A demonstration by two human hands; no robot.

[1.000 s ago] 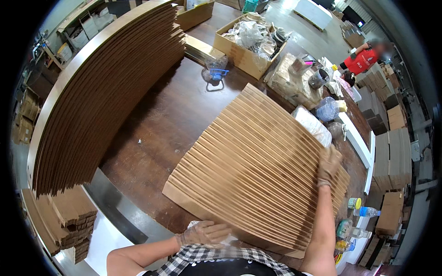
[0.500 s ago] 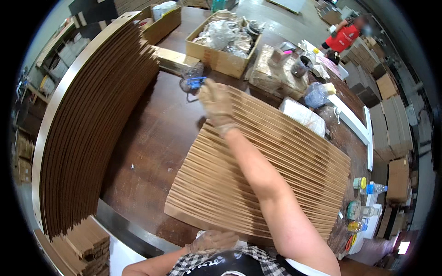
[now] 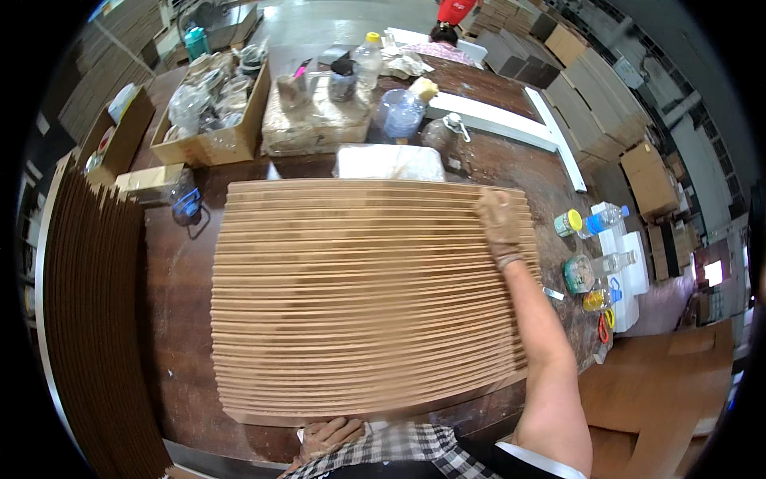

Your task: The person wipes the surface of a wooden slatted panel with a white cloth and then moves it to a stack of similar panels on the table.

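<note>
Fanned cardboard stack (image 3: 363, 295) lying flat mid worktop (image 3: 171, 319). Right hand (image 3: 499, 226), gloved, flat on stack's far right corner, fingers loose, gripping nothing. Left hand (image 3: 329, 437) at stack's near edge, fingers curled against it; grip unclear. Open box (image 3: 214, 144) behind, second sheet pile (image 3: 88, 319) at left.

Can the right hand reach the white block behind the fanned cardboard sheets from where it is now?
Probably yes. The right hand rests on the far right part of the fanned cardboard sheets, and the white block lies just beyond their far edge, with nothing tall between them.
</note>
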